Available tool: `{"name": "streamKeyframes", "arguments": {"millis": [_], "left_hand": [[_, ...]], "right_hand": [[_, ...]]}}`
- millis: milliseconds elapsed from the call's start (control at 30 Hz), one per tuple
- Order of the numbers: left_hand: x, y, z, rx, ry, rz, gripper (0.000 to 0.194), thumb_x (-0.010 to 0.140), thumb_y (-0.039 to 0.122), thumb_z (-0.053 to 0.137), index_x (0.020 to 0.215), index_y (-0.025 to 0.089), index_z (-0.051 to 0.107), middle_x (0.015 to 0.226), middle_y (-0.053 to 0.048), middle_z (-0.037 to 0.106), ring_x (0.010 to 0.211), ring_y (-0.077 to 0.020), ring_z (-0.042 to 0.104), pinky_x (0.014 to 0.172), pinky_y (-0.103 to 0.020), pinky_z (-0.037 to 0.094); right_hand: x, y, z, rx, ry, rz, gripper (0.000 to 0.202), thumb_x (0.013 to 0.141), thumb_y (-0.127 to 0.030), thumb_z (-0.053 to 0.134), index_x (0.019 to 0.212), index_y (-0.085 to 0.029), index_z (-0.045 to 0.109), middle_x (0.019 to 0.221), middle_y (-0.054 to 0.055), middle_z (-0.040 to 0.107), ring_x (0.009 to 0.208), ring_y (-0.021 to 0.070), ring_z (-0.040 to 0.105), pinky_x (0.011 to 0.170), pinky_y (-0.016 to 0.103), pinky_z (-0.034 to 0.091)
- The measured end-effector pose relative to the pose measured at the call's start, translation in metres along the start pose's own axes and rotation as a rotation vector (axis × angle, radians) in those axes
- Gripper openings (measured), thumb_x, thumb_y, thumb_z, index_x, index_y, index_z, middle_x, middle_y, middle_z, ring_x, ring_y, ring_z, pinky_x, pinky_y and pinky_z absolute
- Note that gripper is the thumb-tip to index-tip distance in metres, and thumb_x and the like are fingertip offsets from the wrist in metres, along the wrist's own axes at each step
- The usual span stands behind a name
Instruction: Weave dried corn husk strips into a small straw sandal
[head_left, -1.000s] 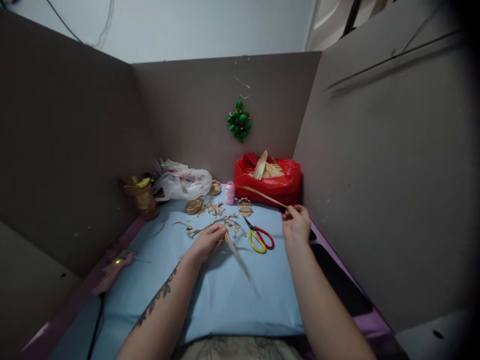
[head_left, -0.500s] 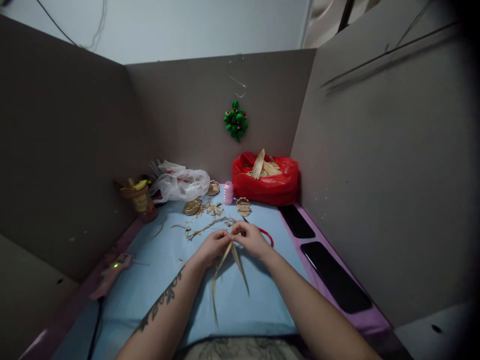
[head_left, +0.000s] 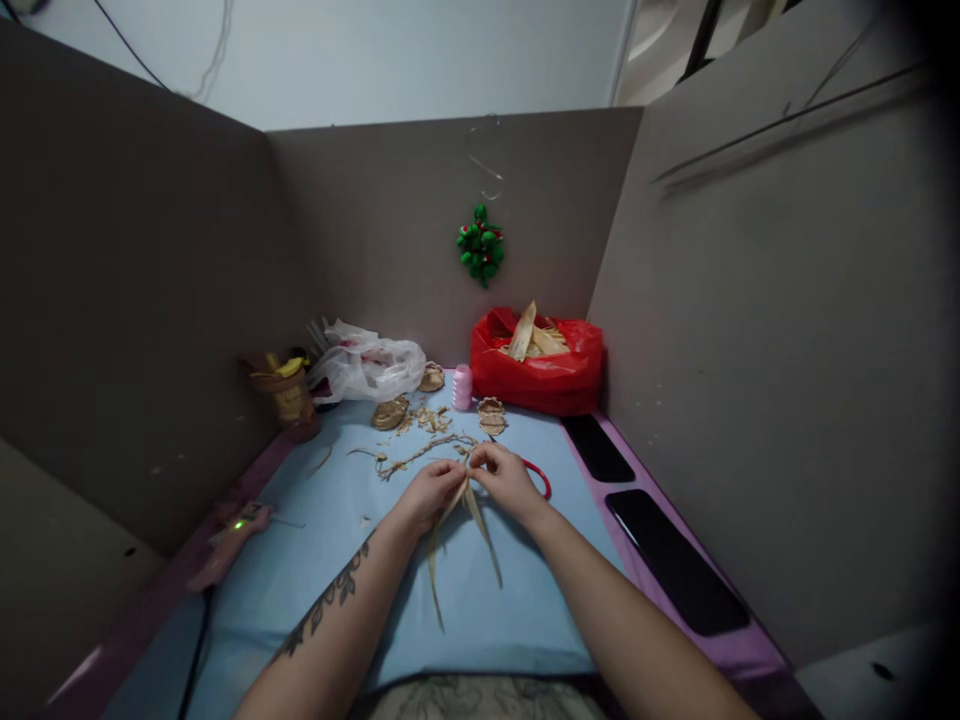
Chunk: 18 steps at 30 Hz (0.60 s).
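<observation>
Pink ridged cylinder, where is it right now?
In the head view, the pink ridged cylinder stands near the far edge of the light-blue table covering, just left of the red plastic bag and beyond the bare right hand.

Green ornament [head_left: 481, 246], crumpled white plastic bag [head_left: 379, 368]

Lower centre of the frame: the left hand [head_left: 430, 493] and right hand [head_left: 511, 487] together pinch pale, dry strips [head_left: 475, 508]. Right of centre: red bag [head_left: 536, 385]. Lower left: pink tool [head_left: 234, 547], green-lit.
</observation>
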<state>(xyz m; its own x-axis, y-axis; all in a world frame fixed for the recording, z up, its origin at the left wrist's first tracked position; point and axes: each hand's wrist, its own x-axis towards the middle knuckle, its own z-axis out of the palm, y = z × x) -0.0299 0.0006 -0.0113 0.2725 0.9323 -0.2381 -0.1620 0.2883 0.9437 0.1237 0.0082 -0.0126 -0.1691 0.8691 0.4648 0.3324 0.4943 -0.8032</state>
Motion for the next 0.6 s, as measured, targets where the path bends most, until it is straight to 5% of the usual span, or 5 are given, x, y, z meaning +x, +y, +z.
{"name": "streamKeyframes", "arguments": {"millis": [300,600], "left_hand": [[0.006,-0.008,-0.006,-0.030,0.034,0.011,0.036,0.055,0.041,0.078,0.070,0.014,0.060,0.051,0.004,0.055,0.043,-0.0067,0.044,0.045,-0.019,0.028],[0.008,-0.007,-0.006,-0.011,0.074,0.001,0.033,0.057,0.040,0.076,0.065,0.013,0.060,0.044,0.006,0.046,0.037,-0.0040,0.034,0.040,-0.019,0.020]], "right_hand": [[-0.004,-0.006,0.006,-0.108,0.059,-0.023,0.007,0.073,-0.014,0.055,0.070,-0.020,0.058,0.072,0.000,0.059,0.074,0.0167,0.053,0.069,0.027,0.039],[-0.005,-0.005,0.019,-0.154,0.119,0.037,0.007,0.073,-0.014,0.052,0.075,-0.020,0.055,0.078,0.002,0.059,0.078,0.0185,0.052,0.073,0.031,0.040]]}}
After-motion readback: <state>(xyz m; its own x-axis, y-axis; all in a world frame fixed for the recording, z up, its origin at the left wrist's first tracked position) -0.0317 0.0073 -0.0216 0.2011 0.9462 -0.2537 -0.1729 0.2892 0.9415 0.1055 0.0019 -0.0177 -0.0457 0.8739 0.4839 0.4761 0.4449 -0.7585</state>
